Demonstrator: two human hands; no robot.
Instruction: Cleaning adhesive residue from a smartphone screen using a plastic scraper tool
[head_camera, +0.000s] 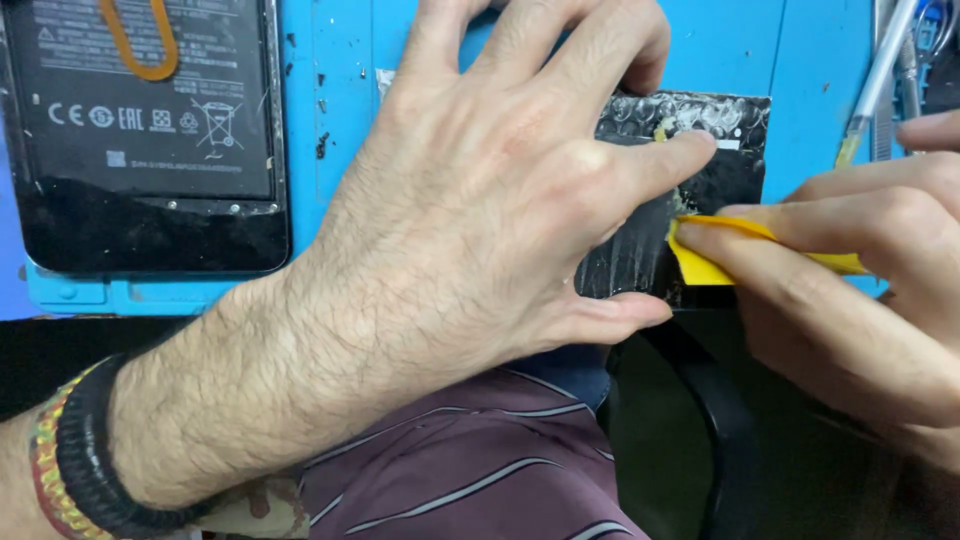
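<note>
Scraping residue off the black panel: keep it pinned, keep the blade flat

Blue silicone work mat (340, 60) covers the tabletop; everything sits on it. Opened black smartphone with its battery exposed (140, 130) lies at the mat's far left, well apart from the work, with an orange loop (135, 45) resting on it.

Black rectangular panel streaked with pale adhesive residue (720, 130) sits at the mat's near edge, right of centre, mostly hidden under the left hand.

Left hand (480, 200): fingers spread, palm down, index tip and thumb pressing the panel flat. Good clamp, I'd keep weight on it so the panel can't skate off the mat edge.

Right hand (850, 290): fingers pressed together, pinching a thin yellow plastic scraper card (705, 262); its corner touches the panel just beside the left index fingertip.

Judgement: hold the card at a low angle, short strokes, working away from the holding fingertip. Residue looks thickest along the top edge.

Clear-barrelled tool (880, 75) lies at far right, untouched.
</note>
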